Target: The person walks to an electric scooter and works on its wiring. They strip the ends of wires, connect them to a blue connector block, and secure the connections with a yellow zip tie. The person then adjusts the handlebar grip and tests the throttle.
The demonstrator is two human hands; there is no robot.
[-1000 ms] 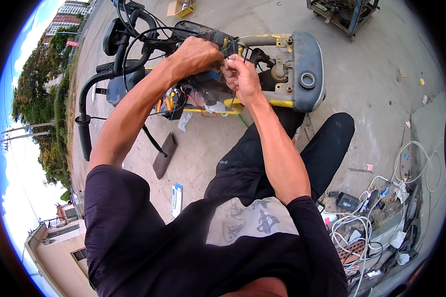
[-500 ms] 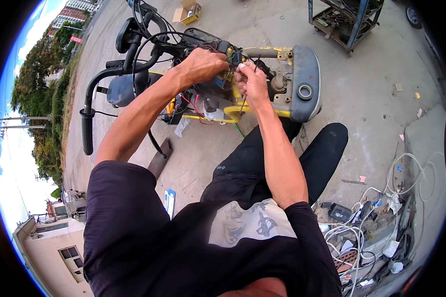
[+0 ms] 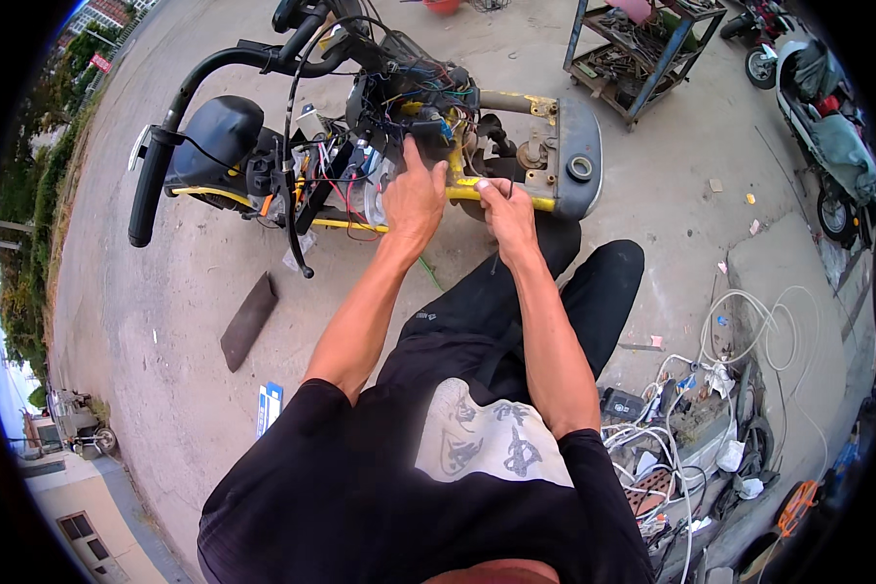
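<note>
A stripped electric scooter (image 3: 467, 182) with a yellow frame stands in front of me, its wiring bundle (image 3: 436, 83) exposed. My left hand (image 3: 416, 202) reaches in with the index finger stretched out. That fingertip is at the lower edge of a small black box (image 3: 425, 128) among the wires; no held object shows in this hand. Beside the yellow tube, my right hand (image 3: 509, 216) is closed in a pinch. A thin dark stick-like piece (image 3: 494, 263) runs through it, sticking out above and below; its exact kind is unclear.
The scooter's handlebar (image 3: 204, 68) and a hanging lever (image 3: 295, 219) are at the left. A metal rack (image 3: 642, 73) of parts stands far right. Tangled white cable (image 3: 667, 428) and scrap lie at lower right. A dark flat plate (image 3: 249, 321) rests on the ground.
My left hand has drawn back from the wires toward me and now points with its index finger. The right hand has moved lower, still pinching the thin dark piece. The view has shifted.
</note>
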